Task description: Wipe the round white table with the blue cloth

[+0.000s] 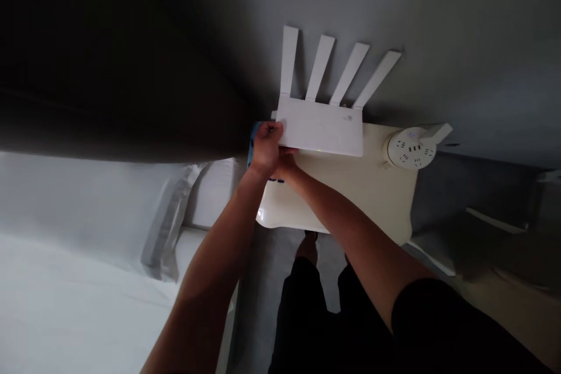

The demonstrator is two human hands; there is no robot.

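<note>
White router (322, 127) sits over the back-left part of the cream table (350, 187), its four antennas (321, 67) fanned toward the wall behind the table. Left hand (265, 149) closed at the router's near left corner, thumb lapping its edge; reads as a pinch. Right hand (287, 165) tucked close by, above the table's left side, fingertips just under the router's front edge. Its grip I can't tell: dim, and the left hand covers part of it. Blue patterned item (251, 146) at the table's left edge, partly behind the hands. Socket tower (412, 148) at the table's back-right corner.

Step in hand, my judgement: handling the router by that corner. Next move calls for a steady left pinch, antennas kept off the wall.
</note>
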